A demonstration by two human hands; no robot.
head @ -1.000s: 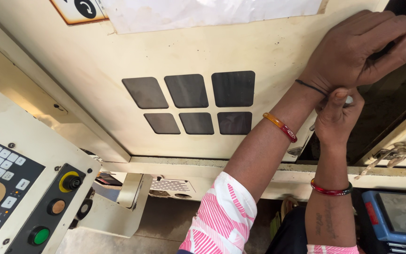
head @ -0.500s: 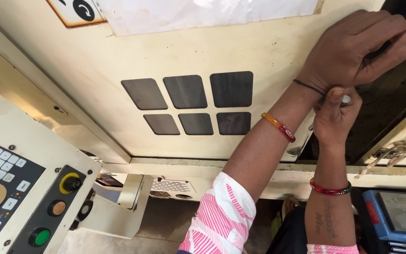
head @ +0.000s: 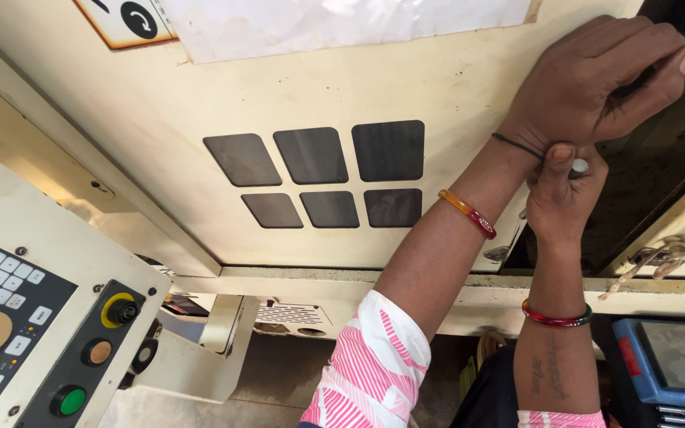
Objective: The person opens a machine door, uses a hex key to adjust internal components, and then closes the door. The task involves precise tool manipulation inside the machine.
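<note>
My left hand (head: 596, 79) reaches up across the cream machine door (head: 319, 87) and curls its fingers over the door's right edge, next to a dark opening (head: 660, 198). Just below it, my right hand (head: 564, 194) is closed around a small metal handle (head: 579, 166) at the same edge, with only the handle's pale tip showing. My left wrist has a thin black thread and an orange bangle; my right forearm has a red bangle. The hands touch each other.
Six dark square panels (head: 315, 174) sit in the door. At lower left is a control panel (head: 33, 333) with a keypad, a yellow-ringed knob, and brown and green buttons. A blue box (head: 667, 364) is at lower right. A paper sheet (head: 342, 20) hangs above.
</note>
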